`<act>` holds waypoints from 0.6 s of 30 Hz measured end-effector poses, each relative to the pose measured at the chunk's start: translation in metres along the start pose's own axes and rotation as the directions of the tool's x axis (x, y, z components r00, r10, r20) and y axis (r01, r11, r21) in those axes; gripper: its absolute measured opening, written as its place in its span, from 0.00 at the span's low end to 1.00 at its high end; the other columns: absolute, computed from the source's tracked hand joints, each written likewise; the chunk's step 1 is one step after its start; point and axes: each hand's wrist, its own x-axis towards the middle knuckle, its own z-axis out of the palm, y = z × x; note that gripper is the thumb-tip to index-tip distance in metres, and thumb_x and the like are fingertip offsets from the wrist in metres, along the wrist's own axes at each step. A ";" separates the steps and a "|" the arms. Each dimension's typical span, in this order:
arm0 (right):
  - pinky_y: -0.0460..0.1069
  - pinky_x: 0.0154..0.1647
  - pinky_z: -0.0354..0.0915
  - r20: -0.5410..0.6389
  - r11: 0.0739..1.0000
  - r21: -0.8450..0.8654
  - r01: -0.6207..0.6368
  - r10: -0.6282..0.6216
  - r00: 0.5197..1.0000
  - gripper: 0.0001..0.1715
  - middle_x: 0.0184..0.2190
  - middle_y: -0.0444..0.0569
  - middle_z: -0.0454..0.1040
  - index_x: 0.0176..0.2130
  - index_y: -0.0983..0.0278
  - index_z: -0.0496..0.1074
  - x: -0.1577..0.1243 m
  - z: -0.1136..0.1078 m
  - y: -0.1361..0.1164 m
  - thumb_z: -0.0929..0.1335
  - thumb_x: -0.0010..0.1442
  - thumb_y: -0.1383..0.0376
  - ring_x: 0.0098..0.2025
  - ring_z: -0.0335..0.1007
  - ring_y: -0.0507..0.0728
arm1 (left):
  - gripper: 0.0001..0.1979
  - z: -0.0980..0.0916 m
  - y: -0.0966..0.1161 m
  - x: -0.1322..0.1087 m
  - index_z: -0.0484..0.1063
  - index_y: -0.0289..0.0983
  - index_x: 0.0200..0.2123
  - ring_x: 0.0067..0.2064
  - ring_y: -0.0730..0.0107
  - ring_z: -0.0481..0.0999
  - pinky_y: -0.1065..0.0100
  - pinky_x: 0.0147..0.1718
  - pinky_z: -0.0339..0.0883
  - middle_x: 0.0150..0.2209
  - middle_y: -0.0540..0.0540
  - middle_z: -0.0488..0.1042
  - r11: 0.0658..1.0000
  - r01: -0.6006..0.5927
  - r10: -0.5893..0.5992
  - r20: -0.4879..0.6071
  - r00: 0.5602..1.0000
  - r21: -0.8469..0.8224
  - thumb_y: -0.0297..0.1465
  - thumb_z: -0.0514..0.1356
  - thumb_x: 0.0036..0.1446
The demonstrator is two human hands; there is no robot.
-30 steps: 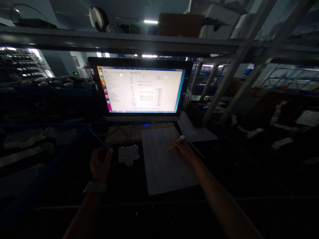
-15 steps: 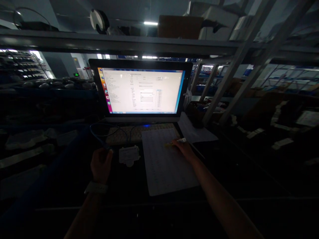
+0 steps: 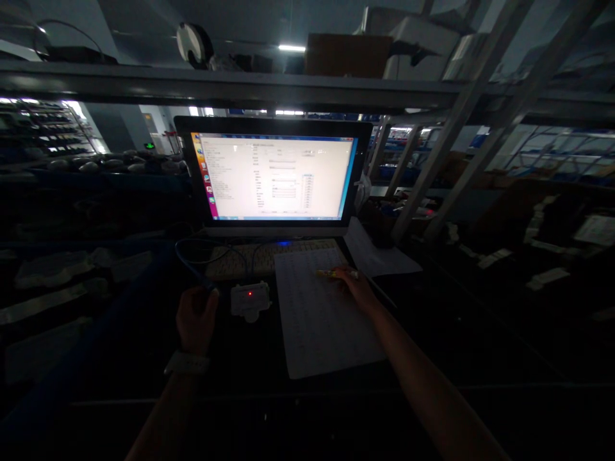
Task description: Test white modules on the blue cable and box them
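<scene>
My left hand, a pale band on its wrist, is closed around the end of a blue cable. Just right of it lies a small whitish module with side tabs, a red light glowing on its face. A printed sheet covers the desk beside the module, overlapping the keyboard. Over the sheet's upper right, my right hand grips a marker with a yellow tip end, held nearly flat. Its fingers are partly dark, and I cannot make out whether the tip touches the paper.
Behind the keyboard stands a lit monitor. Another paper and a thin stick lie right of the sheet. A blue-edged bin with pale parts is at left. A metal shelf crosses above.
The red light on the module has come on. My right hand has shifted slightly, and the marker's yellow end shows more sharply. My left hand stays on the cable.
</scene>
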 end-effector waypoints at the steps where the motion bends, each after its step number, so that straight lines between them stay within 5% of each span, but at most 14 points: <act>1: 0.44 0.16 0.53 0.000 1.000 0.001 -0.004 0.004 1.000 0.22 0.26 0.47 0.76 0.33 0.63 0.72 0.000 0.000 0.000 0.67 0.44 0.50 0.19 0.63 0.50 | 0.18 0.000 0.000 0.000 0.67 0.37 0.30 0.31 0.66 0.71 0.65 0.28 0.67 0.29 0.47 0.71 1.000 0.005 -0.005 0.000 1.000 0.003 0.44 0.60 0.41; 18: 0.44 0.17 0.58 0.032 1.000 0.021 0.002 -0.003 0.999 0.21 0.37 0.49 0.77 0.40 0.60 0.73 -0.001 0.000 0.000 0.67 0.47 0.53 0.24 0.68 0.51 | 0.20 0.001 -0.002 -0.001 0.67 0.36 0.32 0.33 0.64 0.72 0.62 0.31 0.68 0.31 0.45 0.72 0.999 0.046 -0.045 0.016 0.999 -0.023 0.45 0.61 0.41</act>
